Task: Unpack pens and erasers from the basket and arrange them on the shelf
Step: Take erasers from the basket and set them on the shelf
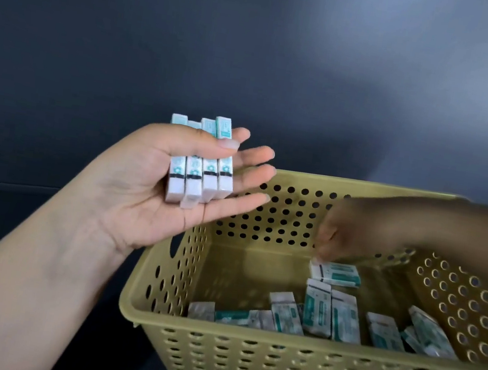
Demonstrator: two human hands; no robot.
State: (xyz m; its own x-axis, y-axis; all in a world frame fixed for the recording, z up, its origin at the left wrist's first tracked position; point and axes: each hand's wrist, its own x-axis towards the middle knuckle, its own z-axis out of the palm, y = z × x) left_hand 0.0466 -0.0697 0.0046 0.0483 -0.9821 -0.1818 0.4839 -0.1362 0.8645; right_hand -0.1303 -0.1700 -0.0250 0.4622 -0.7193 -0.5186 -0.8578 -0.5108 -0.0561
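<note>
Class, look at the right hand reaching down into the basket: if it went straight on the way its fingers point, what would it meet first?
Most likely the eraser lying just under the right hand; the blurred fingertips seem at its end already, so contact is uncertain.

Basket point(272, 369) sits at four o'clock; loose erasers point(331, 315) lie inside it; four erasers point(201, 178) rest on left hand point(153, 190) at ten o'clock.

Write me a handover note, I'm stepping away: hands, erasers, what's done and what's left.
Left hand: palm up, thumb pressing four erasers in a row against the fingers.
Right hand: reaching into the basket, fingertips at an eraser by the back wall; blurred, so grip unclear.
Done: four erasers out.
Left: about ten more lie loose in the basket. No pens or shelf in view.
</note>
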